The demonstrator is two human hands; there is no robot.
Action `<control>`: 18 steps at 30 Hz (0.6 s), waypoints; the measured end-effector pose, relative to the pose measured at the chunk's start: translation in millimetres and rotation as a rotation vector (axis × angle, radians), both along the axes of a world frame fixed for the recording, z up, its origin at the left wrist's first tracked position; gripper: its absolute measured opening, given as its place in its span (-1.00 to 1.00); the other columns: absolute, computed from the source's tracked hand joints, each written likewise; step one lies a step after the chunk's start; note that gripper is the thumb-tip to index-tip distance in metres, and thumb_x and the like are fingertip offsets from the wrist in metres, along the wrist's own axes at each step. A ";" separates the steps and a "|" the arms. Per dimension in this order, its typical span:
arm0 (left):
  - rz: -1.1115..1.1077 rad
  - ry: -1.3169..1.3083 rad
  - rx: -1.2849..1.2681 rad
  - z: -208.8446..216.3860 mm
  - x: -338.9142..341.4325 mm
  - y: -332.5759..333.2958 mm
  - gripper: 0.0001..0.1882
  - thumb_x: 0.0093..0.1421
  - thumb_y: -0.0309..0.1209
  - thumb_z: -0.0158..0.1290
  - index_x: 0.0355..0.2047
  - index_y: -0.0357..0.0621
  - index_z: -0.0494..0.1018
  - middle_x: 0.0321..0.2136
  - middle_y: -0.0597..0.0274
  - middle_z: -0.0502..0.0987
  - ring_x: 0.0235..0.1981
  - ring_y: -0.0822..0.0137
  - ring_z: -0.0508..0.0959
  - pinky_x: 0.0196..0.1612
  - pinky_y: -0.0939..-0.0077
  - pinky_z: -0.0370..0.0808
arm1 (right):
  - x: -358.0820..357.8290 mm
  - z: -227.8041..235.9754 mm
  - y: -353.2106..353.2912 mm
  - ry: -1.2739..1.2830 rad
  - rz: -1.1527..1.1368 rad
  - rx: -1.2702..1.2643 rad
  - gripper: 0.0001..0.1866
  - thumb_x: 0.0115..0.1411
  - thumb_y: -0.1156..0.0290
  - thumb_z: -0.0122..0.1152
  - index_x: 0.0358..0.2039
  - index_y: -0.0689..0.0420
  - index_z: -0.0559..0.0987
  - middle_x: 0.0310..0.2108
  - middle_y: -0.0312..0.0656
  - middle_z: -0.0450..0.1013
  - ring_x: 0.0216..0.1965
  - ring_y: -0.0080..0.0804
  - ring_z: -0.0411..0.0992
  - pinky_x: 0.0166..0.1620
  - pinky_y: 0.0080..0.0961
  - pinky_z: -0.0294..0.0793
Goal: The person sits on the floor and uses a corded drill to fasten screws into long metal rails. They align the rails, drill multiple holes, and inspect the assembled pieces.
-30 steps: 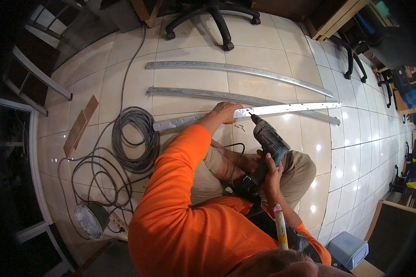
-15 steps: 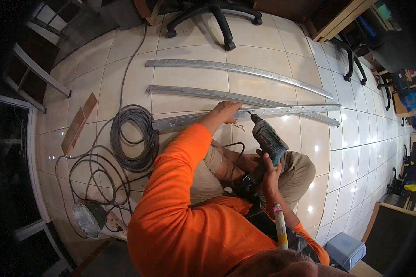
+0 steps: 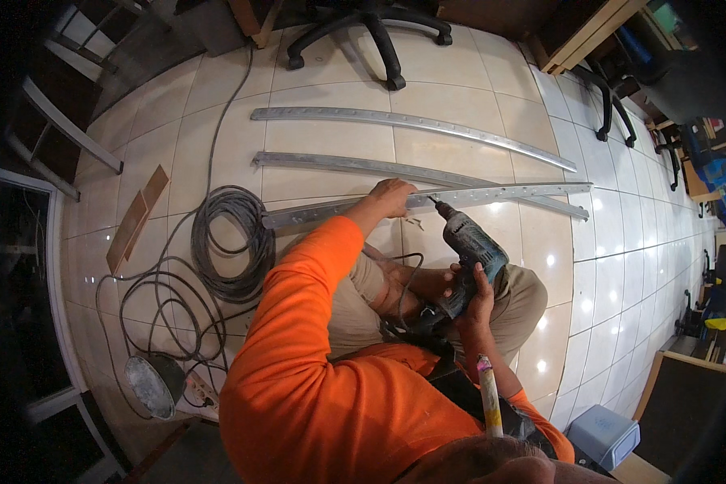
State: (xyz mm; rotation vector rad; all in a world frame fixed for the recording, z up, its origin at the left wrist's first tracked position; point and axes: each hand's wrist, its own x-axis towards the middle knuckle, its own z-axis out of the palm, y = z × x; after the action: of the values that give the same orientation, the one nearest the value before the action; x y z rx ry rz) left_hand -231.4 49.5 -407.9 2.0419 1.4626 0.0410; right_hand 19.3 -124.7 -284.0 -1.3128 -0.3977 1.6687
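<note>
My left hand (image 3: 394, 198) is closed around a long galvanized metal channel (image 3: 492, 194), which lies slantwise in front of my folded legs. The power drill (image 3: 473, 244) is in my right hand (image 3: 477, 302), gripped by its handle. Its chuck and bit point up and left at the channel, just right of my left fingers. Whether the bit touches the metal, I cannot tell. Two more channels rest on the tiles beyond: a far one (image 3: 411, 121) and a nearer one (image 3: 347, 164) that passes under the held channel's right part.
A coiled grey cable (image 3: 206, 242) lies to the left, beside brown board pieces (image 3: 137, 216). Near the lower left are a lamp-like round metal piece (image 3: 155, 387) and a power strip (image 3: 202, 390). A chair base (image 3: 371, 32) stands at the far side; a blue-grey bin (image 3: 601, 436) sits lower right.
The drill has rolled slightly in my right hand, and that hand's fingers sit a little higher on it. My left hand stays on the channel.
</note>
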 end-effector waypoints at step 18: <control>0.014 0.020 -0.057 6.9 1.4 1.3 -0.30 0.00 -0.21 0.36 0.20 0.04 0.49 0.06 -0.07 0.58 0.15 -0.04 0.53 0.22 0.15 0.46 | 5.2 -20.7 -11.8 -0.274 0.041 0.081 -0.60 0.28 0.25 0.39 -0.01 0.20 0.52 -0.30 -0.29 0.54 -0.36 -0.52 0.48 -0.24 -0.53 0.48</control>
State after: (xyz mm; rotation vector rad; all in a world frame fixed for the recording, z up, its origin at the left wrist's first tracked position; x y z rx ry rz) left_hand -230.0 50.9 -401.0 1.9916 1.4741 -0.0158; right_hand 24.6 -136.5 -304.8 -1.4853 -0.6510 1.4931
